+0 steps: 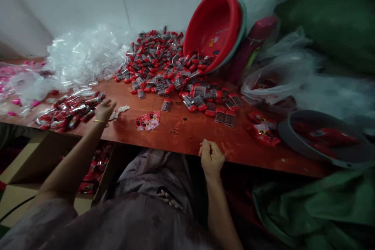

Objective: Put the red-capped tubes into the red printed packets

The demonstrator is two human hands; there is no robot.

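Observation:
My left hand (104, 110) reaches out over the red-brown table (187, 133), its fingers at the near end of a pile of filled clear sleeves with red items (68, 111). I cannot see anything gripped in it. My right hand (211, 158) rests at the table's front edge, fingers curled shut, nothing visible in it. A few small red packets (148, 121) lie between the hands. A big heap of small red-capped tubes (164, 66) spills from a tipped red basin (215, 27) at the back.
A mound of empty clear plastic sleeves (84, 56) lies back left, pink items (11, 72) beyond it. A grey basin (325, 136) with red packets sits right, by plastic bags (275, 74). A carton (93, 168) with red items stands under the table.

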